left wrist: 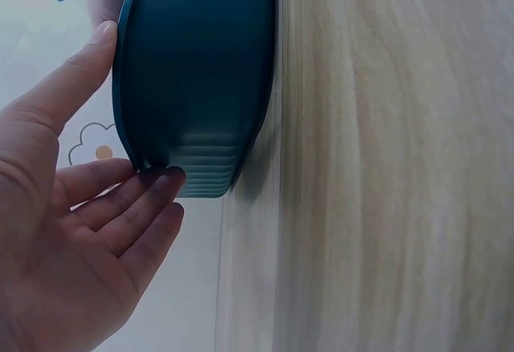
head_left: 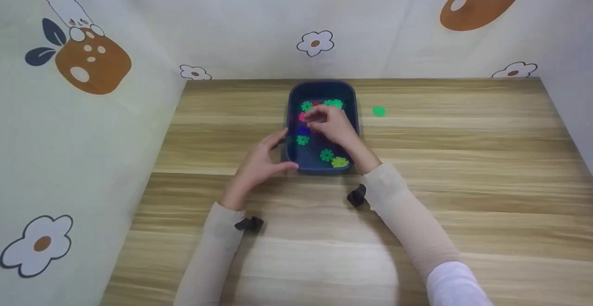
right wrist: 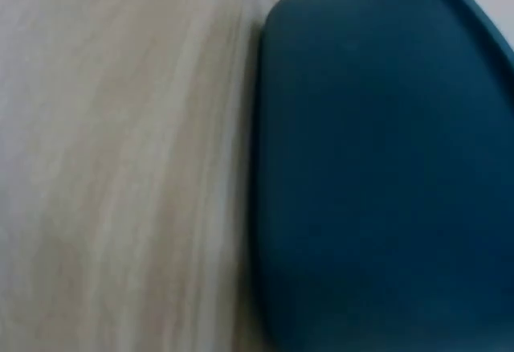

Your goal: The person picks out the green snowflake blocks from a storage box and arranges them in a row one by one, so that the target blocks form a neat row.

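Observation:
A dark blue plastic tray (head_left: 322,171) holds several small snowflake-shaped building discs. My left hand (head_left: 259,165) rests at its near left corner. In the left wrist view the left thumb (left wrist: 90,63) touches the rim and the nearly straight fingers lie along the outer wall. Inside the tray, my right hand (head_left: 331,123) reaches down with bent fingers, thumb and forefinger apart, beside a pink disc (head_left: 302,117). Green discs (head_left: 302,140) and a blue disc (head_left: 303,130) lie close by. Only the tray's outer wall (right wrist: 377,167) fills the right wrist view, which hides the right fingers.
One green disc (head_left: 379,111) lies on the wooden table (head_left: 463,158), right of the tray. Near the tray's front end are a dark green disc (head_left: 326,155) and a yellow disc (head_left: 340,162). A patterned cloth (head_left: 370,28) rises behind the table and on both sides.

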The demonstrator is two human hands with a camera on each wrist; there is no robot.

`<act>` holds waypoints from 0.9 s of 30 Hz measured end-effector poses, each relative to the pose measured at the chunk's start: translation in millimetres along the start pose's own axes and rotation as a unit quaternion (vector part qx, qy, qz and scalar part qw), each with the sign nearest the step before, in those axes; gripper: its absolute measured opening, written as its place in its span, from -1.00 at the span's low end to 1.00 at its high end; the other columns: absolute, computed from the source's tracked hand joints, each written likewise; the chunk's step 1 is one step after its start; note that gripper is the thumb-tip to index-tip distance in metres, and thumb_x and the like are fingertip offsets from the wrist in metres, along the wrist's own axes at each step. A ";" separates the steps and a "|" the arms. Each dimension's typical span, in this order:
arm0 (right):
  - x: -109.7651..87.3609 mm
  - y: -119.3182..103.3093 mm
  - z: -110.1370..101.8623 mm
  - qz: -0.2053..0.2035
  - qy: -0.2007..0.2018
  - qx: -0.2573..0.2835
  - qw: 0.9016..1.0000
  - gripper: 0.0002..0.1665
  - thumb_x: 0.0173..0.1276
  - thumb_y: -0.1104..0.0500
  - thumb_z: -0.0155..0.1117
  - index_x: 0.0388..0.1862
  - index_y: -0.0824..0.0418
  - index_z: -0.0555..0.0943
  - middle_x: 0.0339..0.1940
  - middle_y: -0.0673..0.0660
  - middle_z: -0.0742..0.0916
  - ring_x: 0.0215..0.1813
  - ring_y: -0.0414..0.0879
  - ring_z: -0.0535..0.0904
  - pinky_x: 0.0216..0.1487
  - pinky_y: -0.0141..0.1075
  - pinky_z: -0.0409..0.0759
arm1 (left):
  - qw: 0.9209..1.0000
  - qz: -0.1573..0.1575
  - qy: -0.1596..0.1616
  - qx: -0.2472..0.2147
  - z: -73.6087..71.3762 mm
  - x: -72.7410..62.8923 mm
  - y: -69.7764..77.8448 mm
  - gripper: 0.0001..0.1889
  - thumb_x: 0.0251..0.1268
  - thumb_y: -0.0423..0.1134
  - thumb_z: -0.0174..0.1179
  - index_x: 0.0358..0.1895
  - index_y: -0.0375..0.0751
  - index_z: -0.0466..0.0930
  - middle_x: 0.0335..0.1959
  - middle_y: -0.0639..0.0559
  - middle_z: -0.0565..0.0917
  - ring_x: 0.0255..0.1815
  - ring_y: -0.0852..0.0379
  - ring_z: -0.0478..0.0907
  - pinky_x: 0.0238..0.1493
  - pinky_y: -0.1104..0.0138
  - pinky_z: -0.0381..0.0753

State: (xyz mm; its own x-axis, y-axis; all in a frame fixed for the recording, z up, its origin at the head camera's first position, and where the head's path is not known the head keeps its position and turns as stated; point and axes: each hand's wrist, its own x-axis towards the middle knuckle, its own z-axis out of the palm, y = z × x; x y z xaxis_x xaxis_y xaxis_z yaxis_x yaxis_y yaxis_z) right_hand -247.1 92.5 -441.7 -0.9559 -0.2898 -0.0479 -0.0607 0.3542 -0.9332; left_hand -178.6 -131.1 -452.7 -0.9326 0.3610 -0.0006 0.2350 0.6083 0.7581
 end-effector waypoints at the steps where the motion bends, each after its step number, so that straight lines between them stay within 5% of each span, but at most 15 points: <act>1: 0.6 1.2 1.0 0.003 -0.006 -0.001 1.000 -0.72 0.36 0.34 0.29 0.03 0.34 0.68 0.01 0.28 0.77 0.01 0.08 0.73 0.03 -0.24 0.73 | 1.000 -0.001 -0.001 0.000 0.2 0.0 -0.2 -0.05 0.05 -0.04 0.52 0.52 -0.19 0.24 0.52 -0.19 0.32 0.45 -0.16 0.40 0.45 0.07 0.41; 11: 5.9 10.5 5.8 0.055 -0.064 -0.056 0.995 -0.75 0.37 0.35 0.26 0.01 0.36 0.68 -0.02 0.30 0.77 0.00 0.02 0.71 0.10 -0.21 0.68 | 1.000 -0.001 -0.003 -0.003 0.7 0.3 -2.2 -0.06 0.07 -0.03 0.50 0.52 -0.18 0.25 0.52 -0.21 0.32 0.44 -0.19 0.40 0.45 0.04 0.42; 27: 8.7 13.5 13.2 0.051 -0.098 -0.161 0.981 -0.66 0.26 0.32 0.38 0.03 0.30 0.69 -0.06 0.24 0.76 -0.09 -0.02 0.65 0.08 -0.16 0.68 | 0.999 0.007 -0.010 -0.029 0.8 2.5 -3.2 -0.03 0.05 -0.03 0.52 0.52 -0.25 0.23 0.52 -0.21 0.31 0.50 -0.12 0.34 0.48 0.12 0.39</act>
State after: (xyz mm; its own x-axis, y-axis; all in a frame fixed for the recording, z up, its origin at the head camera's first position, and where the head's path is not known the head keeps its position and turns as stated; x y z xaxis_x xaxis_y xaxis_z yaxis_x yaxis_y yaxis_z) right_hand -252.4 83.1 -459.4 -0.8902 -0.3923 -0.2317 -0.0851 0.6428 -0.7613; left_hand -181.5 -131.6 -455.7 -0.9236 0.3835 -0.0018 0.2311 0.5605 0.7952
